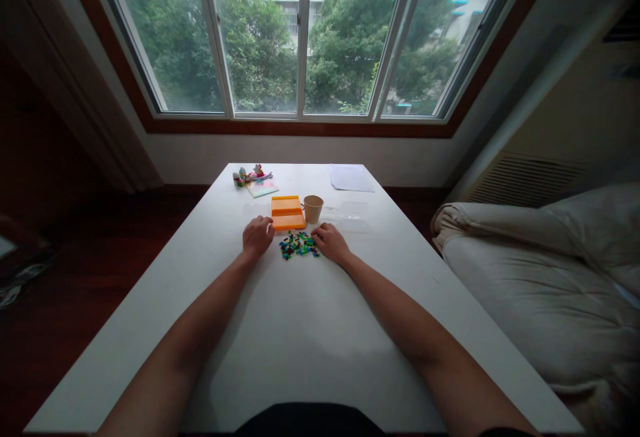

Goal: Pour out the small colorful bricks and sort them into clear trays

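A loose pile of small green, blue and dark pieces (299,244) lies on the white table (300,330). Just behind it is an orange tray (289,221), with a raised ridge across its middle. My left hand (258,235) rests at the tray's left front corner, its fingers bent; whether they grip anything is too small to tell. My right hand (330,242) is at the pile's right edge, fingertips by the pieces, and any piece between them cannot be made out. A brown paper cup (313,208) stands upright beside the tray's right side.
Small colourful figures (243,177) and a patterned sheet (263,188) are at the table's far left. White paper (351,178) lies at the far right. Clear plastic (354,212) is right of the cup. A covered sofa (540,277) stands beyond the right edge.
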The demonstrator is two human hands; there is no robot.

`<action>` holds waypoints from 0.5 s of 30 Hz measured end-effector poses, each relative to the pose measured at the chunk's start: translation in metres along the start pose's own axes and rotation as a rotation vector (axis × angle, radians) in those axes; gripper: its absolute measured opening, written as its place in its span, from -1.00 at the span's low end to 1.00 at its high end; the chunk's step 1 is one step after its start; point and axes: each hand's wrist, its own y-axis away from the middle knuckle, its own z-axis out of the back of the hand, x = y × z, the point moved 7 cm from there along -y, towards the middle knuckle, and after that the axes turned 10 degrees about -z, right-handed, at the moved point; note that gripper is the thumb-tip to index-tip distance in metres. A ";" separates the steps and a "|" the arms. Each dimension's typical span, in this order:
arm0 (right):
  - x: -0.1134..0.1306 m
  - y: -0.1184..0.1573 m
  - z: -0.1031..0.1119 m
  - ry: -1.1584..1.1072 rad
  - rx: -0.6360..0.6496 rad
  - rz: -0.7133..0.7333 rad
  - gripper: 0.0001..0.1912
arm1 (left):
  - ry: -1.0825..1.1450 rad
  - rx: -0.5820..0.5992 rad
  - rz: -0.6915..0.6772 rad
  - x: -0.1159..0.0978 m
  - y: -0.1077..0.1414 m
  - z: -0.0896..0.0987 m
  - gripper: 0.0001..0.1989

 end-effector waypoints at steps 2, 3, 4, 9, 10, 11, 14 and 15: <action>-0.001 0.001 0.001 -0.020 -0.007 0.009 -0.78 | -0.015 0.020 0.047 0.003 0.002 -0.003 -0.74; -0.001 0.001 0.001 -0.028 -0.009 0.012 -0.78 | -0.020 0.028 0.059 0.004 0.002 -0.004 -0.75; -0.001 0.001 0.001 -0.035 -0.012 0.015 -0.79 | -0.024 0.032 0.062 0.005 0.002 -0.006 -0.76; -0.002 0.001 0.001 -0.055 -0.013 0.016 -0.81 | -0.002 0.046 0.030 0.005 0.001 -0.011 -0.76; -0.003 0.001 0.001 -0.058 -0.011 0.014 -0.81 | 0.005 0.050 0.028 0.006 0.001 -0.011 -0.75; -0.003 0.001 0.000 -0.059 -0.008 0.014 -0.82 | 0.010 0.049 0.028 0.006 0.001 -0.012 -0.75; -0.004 0.001 0.000 -0.062 -0.005 0.010 -0.82 | 0.022 0.025 0.045 0.008 0.002 -0.012 -0.70; -0.004 0.001 0.000 -0.063 -0.006 0.008 -0.82 | 0.025 0.015 0.057 0.009 0.002 -0.012 -0.67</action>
